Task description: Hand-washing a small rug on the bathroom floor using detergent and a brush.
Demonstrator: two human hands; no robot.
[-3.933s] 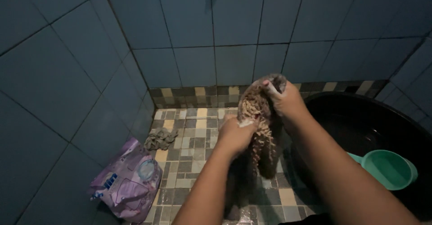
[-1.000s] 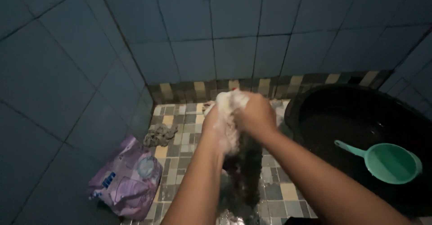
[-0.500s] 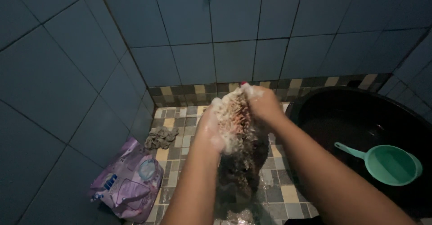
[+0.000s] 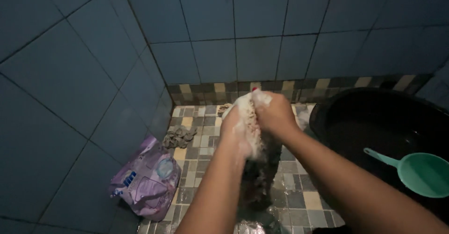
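Both hands are pressed back together: the left hand (image 4: 235,125) and right hand (image 4: 275,115) clench a sudsy patterned cloth (image 4: 249,122) above the mosaic floor (image 4: 294,194), bunched where half a second ago it hung stretched. Its dark tail seems to drape downward. A green dipper (image 4: 423,174) floats in the black tub (image 4: 355,104); a purple bag (image 4: 148,180) lies by the left wall.

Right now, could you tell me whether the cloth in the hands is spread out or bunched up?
Bunched up: the soapy cloth is squeezed between the left hand and right hand, its dark end hanging down.
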